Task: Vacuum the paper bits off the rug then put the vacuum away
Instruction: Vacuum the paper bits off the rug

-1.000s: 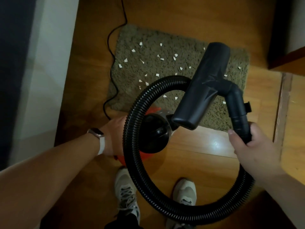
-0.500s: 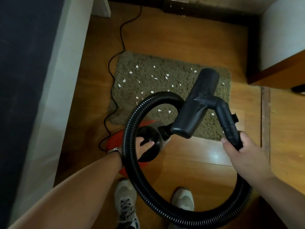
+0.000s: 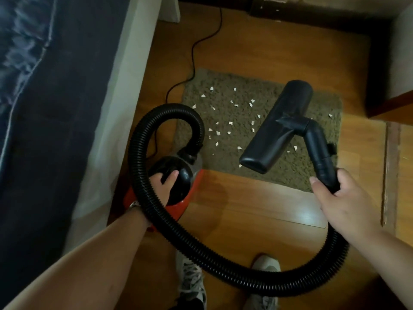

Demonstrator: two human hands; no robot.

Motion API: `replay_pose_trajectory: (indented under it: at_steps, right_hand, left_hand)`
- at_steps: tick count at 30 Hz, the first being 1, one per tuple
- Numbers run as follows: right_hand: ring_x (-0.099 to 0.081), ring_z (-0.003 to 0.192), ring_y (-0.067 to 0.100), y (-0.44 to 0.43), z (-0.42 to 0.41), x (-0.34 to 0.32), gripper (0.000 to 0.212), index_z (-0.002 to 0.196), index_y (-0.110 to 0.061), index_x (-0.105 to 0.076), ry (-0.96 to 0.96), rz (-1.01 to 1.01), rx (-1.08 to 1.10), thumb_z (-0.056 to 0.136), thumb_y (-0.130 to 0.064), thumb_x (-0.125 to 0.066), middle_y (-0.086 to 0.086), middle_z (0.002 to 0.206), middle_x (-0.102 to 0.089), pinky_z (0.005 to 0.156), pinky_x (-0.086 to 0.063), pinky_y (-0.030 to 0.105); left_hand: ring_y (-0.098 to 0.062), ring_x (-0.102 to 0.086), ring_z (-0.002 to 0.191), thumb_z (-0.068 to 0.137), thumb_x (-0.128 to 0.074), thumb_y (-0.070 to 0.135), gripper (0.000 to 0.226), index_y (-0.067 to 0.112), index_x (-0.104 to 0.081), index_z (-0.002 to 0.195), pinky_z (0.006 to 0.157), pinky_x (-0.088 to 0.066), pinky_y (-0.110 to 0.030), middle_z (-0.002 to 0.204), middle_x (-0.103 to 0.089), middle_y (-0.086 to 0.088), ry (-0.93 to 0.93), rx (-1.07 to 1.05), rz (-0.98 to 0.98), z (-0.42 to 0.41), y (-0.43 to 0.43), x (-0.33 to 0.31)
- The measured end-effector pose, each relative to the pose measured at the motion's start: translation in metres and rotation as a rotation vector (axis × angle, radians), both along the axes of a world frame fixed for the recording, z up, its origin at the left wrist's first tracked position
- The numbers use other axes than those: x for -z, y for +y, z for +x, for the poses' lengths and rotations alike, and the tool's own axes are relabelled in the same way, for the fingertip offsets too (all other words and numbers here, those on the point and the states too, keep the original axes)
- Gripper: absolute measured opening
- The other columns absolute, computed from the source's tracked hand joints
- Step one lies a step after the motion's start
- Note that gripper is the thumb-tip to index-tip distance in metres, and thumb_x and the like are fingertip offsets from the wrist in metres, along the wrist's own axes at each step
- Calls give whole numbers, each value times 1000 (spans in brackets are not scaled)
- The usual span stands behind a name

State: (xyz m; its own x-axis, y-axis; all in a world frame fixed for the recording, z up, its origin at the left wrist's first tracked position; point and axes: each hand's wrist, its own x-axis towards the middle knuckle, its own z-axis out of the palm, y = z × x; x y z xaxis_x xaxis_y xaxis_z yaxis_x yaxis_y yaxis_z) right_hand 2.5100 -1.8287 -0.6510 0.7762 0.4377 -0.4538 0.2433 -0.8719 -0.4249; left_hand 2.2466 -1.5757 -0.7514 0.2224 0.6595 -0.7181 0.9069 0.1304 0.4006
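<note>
I see a wooden floor (image 3: 257, 41), dark blue fabric (image 3: 44, 108) over a white frame (image 3: 125, 86) at left, brown furniture (image 3: 393, 106) at right, and grey sneakers (image 3: 192, 285) below.

- A room in a home.
- Warm wooden floor (image 3: 257, 209) with a small shaggy rug (image 3: 257, 90) on it.
- Dark fabric (image 3: 44, 108) over a white base (image 3: 116, 108) at left.
- A household canister vacuum (image 3: 185, 175), its cord (image 3: 192, 54) trailing across the floor.

dim, warm light; floor (image 3: 308, 217) glare; edges warped
</note>
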Motion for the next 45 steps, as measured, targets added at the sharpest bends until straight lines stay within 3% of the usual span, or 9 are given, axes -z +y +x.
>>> replay_pose_trajectory:
  at_steps: [4, 8, 14, 20, 24, 31, 35, 38, 45]
  right_hand:
    - [-58, 49, 34, 17, -6, 13, 29, 79, -23, -45, 8, 15, -12, 93, -46, -59, 20, 61, -61, 46, -45, 37]
    - [-58, 51, 37, 33, -16, 23, 30, 78, -22, -44, 12, 41, -3, 92, -42, -61, 24, 62, -60, 48, -48, 43]
    - [-58, 50, 32, 47, -23, 23, 28, 80, -23, -46, 21, 31, -7, 91, -43, -62, 17, 60, -58, 45, -48, 44]
    - [-56, 46, 25, 50, -12, 1, 24, 81, -26, -47, 31, 5, 3, 92, -40, -62, 9, 55, -55, 42, -41, 35]
    - [-53, 42, 22, 53, 4, -15, 27, 80, -25, -43, 29, -14, 38, 93, -42, -60, 4, 50, -51, 39, -37, 32]
    - [-58, 52, 24, 78, 53, -5, 28, 86, -22, -45, -12, 29, 111, 94, -46, -56, 5, 60, -57, 46, -45, 35]
    - [-61, 53, 26, 90, 104, 12, 25, 91, -24, -46, 0, 57, 70, 93, -47, -54, 4, 64, -60, 46, -49, 40]
    - [-61, 53, 25, 85, 138, 23, 25, 91, -24, -45, 16, 43, 9, 93, -48, -54, 3, 66, -61, 46, -50, 38]
    - [-53, 48, 15, 79, 178, 31, 25, 89, -27, -41, 74, -18, -226, 95, -46, -55, -4, 59, -54, 42, -31, 25]
  left_hand:
    - [-36, -51, 121, 91, -38, 67, 75, 5, -56, 128, 106, -37, -49, 130, -57, -19, 42, -19, 4, -20, 15, 8]
    - [-27, -61, 86, 97, -44, 53, 54, 2, -61, 93, 86, -50, -41, 97, -65, -17, -1, -54, 63, -31, 25, 10]
    - [-22, -57, 103, 91, -66, 32, 32, 15, -55, 115, 84, -46, -32, 106, -57, -1, -96, -180, -31, -57, 38, 1]
    - [-27, -61, 89, 93, -57, 7, 13, 10, -62, 105, 77, -49, -40, 97, -64, -7, 18, -144, 33, -93, 40, -80]
    - [-27, -57, 99, 81, -70, 20, 30, 11, -65, 109, 87, -46, -38, 108, -60, -7, -75, 390, 470, -68, 30, -127]
    - [-16, -50, 115, 67, -45, 89, 97, 34, -27, 145, 92, -45, -35, 134, -47, 11, 116, 1249, -373, 66, -30, -99]
    - [-12, -52, 86, 77, -63, 67, 61, 26, -46, 120, 74, -46, -27, 102, -53, 10, 181, 1156, -548, 107, -68, -74]
    - [-9, -58, 74, 85, -62, 36, 19, 31, -44, 80, 60, -43, -19, 79, -51, 12, 125, 983, -324, 129, -77, -71]
    - [-16, -61, 88, 89, -47, 43, 12, 32, -46, 93, 74, -50, -31, 94, -60, 9, 117, 1079, 200, 197, -34, -89]
